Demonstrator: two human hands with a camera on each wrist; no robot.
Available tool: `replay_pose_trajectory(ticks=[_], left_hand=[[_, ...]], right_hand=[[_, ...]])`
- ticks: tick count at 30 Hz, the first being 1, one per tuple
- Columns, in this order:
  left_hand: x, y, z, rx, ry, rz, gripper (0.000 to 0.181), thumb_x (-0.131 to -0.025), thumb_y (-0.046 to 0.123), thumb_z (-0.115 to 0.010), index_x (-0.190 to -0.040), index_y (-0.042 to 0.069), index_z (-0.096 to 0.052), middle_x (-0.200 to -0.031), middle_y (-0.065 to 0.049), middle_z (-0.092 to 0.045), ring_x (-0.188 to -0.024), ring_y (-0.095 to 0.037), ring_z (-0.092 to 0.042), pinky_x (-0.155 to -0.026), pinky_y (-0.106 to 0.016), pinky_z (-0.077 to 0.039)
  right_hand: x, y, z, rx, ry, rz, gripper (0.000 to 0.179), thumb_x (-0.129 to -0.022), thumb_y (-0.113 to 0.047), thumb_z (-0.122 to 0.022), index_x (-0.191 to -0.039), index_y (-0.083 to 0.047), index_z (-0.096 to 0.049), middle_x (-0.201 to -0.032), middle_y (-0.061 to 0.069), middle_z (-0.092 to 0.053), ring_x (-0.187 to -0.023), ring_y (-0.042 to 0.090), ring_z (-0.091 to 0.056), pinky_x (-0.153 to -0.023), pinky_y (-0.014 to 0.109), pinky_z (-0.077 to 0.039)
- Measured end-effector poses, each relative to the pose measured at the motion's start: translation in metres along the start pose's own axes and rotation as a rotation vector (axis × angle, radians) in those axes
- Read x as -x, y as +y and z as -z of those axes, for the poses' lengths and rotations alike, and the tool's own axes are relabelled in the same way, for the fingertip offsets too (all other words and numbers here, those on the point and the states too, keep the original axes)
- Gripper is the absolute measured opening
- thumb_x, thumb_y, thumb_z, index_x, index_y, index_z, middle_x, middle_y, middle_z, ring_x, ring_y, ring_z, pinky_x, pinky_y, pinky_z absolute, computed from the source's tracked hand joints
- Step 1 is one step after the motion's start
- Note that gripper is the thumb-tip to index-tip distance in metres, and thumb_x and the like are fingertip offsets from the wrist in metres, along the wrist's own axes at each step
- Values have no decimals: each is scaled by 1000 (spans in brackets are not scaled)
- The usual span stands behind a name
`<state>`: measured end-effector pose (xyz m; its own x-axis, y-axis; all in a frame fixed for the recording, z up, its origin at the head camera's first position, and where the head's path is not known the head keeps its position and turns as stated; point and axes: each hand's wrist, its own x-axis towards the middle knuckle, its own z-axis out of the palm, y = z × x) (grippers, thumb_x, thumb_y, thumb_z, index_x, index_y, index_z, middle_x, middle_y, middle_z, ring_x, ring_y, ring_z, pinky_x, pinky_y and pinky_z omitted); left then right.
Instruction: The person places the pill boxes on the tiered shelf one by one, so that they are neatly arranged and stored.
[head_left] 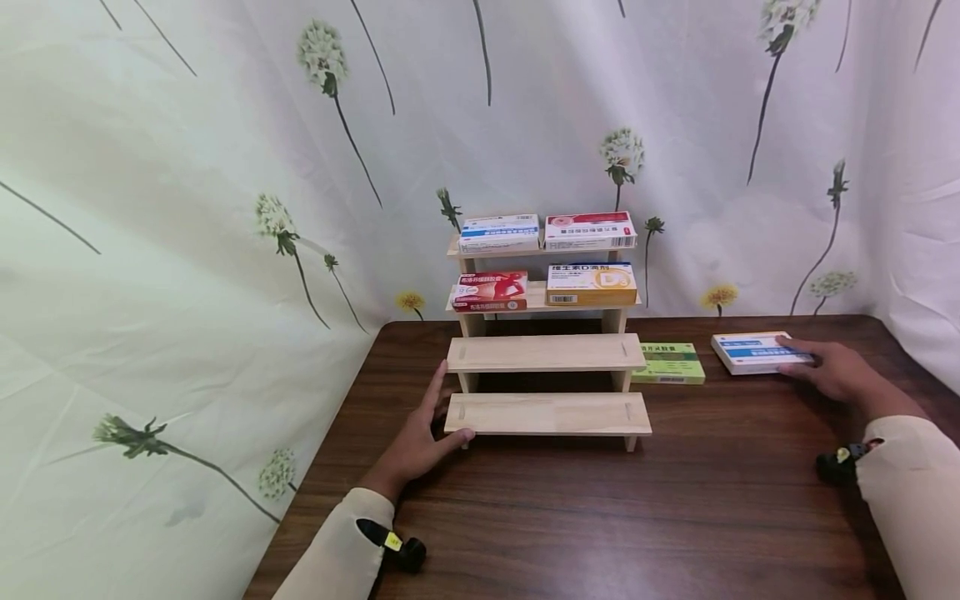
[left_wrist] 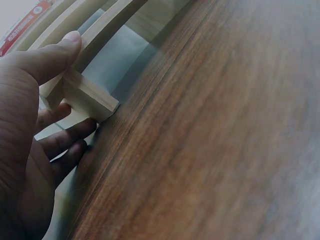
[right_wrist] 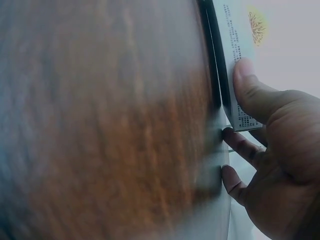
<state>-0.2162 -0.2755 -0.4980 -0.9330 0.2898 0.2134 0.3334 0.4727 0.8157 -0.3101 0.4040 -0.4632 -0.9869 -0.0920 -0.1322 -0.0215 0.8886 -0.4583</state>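
A pale wooden stepped rack (head_left: 547,353) stands on the table. My left hand (head_left: 416,442) holds its left end, the thumb (left_wrist: 70,44) on the lowest shelf and the other fingers by the side panel. Farther right, my right hand (head_left: 836,371) grips a white and blue medicine box (head_left: 757,353) by its right end. In the right wrist view the thumb (right_wrist: 247,85) lies against the printed side of that box (right_wrist: 231,55); some fingers are partly hidden behind it. Whether the box touches the table is hard to tell.
Top shelf: a white-blue box (head_left: 498,234) and a red-white box (head_left: 589,232). Below them: a red box (head_left: 491,292) and a yellow-white vitamin D box (head_left: 591,285). A green box (head_left: 671,364) lies right of the rack. Behind the table (head_left: 570,517) hangs a flowered curtain (head_left: 525,150).
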Motion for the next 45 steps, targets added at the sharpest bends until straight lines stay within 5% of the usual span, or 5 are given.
replay_pose_trajectory(ticks=[18, 27, 36, 41, 45], left_hand=[[0, 1, 0, 0, 0, 7, 114, -99, 31, -84, -176, 42, -1, -167, -22, -50, -148, -43, -58, -121, -70, -40], [0, 2, 0, 4, 0, 16, 114, -99, 31, -84, -176, 44, 0, -167, -22, -50, -148, -43, -58, -121, -70, -41], [1, 3, 0, 3, -1, 5, 114, -100, 29, -84, -178, 33, -1, -167, -23, -50, -146, -43, -59, -119, -69, -43], [1, 2, 0, 1, -3, 5, 113, -100, 29, -83, -177, 38, -1, -168, -23, -49, -147, -43, -59, -118, -69, -43], [0, 1, 0, 10, -2, 11, 114, -100, 29, -83, -177, 40, 0, -168, -23, -48, -148, -43, -58, -118, -68, -44]], right_hand=[[6, -2, -3, -47, 68, -3, 88, -109, -62, -57, -168, -2, -31, -156, 54, -27, -138, 74, -34, -114, 83, -29], [8, -4, -5, -10, 214, 91, 64, -113, -35, -62, -161, 5, -45, -146, 54, -41, -125, 70, -50, -103, 78, -40], [11, -15, -2, -31, 186, 38, 72, -115, -45, -56, -167, -2, -33, -154, 53, -35, -132, 71, -43, -107, 81, -36], [16, -21, -1, -61, 177, 22, 75, -115, -49, -52, -169, -5, -26, -157, 53, -31, -134, 71, -39, -108, 82, -34], [20, -27, -3, -60, 247, 54, 70, -115, -43, -56, -166, -2, -33, -153, 53, -36, -131, 70, -44, -104, 80, -38]])
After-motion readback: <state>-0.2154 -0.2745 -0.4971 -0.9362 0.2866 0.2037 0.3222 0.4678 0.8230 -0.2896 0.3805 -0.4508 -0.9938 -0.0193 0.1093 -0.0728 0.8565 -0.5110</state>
